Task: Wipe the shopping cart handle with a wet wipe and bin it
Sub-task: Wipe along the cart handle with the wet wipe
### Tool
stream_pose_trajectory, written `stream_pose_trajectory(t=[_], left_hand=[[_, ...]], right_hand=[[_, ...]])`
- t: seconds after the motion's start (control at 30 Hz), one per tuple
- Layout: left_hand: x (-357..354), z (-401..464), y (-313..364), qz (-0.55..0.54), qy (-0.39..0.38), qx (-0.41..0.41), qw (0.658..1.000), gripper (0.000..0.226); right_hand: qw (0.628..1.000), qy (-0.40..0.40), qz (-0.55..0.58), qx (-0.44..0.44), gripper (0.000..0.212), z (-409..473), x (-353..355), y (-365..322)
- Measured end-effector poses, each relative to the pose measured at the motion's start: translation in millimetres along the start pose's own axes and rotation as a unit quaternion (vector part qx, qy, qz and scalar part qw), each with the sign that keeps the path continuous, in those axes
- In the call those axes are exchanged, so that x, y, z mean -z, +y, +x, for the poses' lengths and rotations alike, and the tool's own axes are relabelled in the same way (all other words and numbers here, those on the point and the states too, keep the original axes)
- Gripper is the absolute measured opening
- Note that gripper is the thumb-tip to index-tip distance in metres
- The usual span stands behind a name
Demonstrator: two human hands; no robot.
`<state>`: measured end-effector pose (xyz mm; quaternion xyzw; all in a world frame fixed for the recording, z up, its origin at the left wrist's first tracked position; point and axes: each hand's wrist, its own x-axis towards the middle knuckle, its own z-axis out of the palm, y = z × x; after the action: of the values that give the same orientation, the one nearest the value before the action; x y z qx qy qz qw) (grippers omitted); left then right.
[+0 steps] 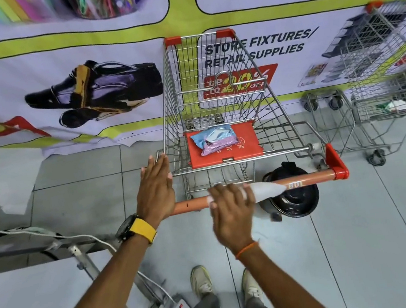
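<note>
— In the cart [217, 95]?
— Only a pack of wipes [214, 139], lying on the red seat flap [244, 145]. Second cart [391, 82] off to the right, cut by the frame edge, contents hard to make out.
— Bin?
— Black, round bin [295, 198] on the floor under the handle [303, 179], partly hidden behind it.
— Hands?
— Right hand [230, 212] pressed over the orange handle, clamping a white wipe [266, 189] against it; fingertips blurred. Left hand [154, 186] flat, fingers straight, resting at the cart's near left corner, holding nothing.
</note>
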<state>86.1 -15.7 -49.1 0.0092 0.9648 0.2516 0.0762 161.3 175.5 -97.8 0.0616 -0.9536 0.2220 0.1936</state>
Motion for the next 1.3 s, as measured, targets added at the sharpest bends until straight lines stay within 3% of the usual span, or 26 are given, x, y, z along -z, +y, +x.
stream_pose_trajectory(t=[0.13, 0.27, 0.6, 0.7, 0.83, 1.1, 1.2, 1.3], left_hand=[[-1, -2, 2, -0.023, -0.003, -0.003, 1.0, 0.05], [-1, -2, 1, -0.025, -0.009, -0.012, 1.0, 0.051], [0, -1, -3, -0.021, -0.011, -0.017, 1.0, 0.051], [-1, 0, 1, -0.035, -0.003, -0.007, 0.999, 0.049], [-2, -1, 4, -0.036, 0.004, 0.003, 0.999, 0.049], [1, -2, 5, -0.045, -0.003, 0.004, 0.999, 0.049], [4, -2, 0, -0.043, -0.01, -0.002, 0.999, 0.049], [6, -2, -6, -0.03, -0.014, -0.005, 0.999, 0.05]], right_hand=[[0.999, -0.035, -0.009, 0.034, 0.035, -6, -21, -51], [0.997, -0.039, -0.029, 0.065, 0.031, -5, -17, -48], [0.997, 0.043, -0.062, -0.022, 0.037, 17, 76, 150], [0.996, 0.052, -0.058, -0.032, 0.038, 19, 86, 174], [0.995, 0.073, -0.03, -0.063, 0.042, 14, 62, 136], [0.999, -0.013, 0.007, 0.032, 0.034, -7, -15, -27], [0.999, -0.003, -0.006, 0.047, 0.032, -8, -19, -37], [0.996, -0.008, -0.012, 0.091, 0.032, -3, -3, -6]])
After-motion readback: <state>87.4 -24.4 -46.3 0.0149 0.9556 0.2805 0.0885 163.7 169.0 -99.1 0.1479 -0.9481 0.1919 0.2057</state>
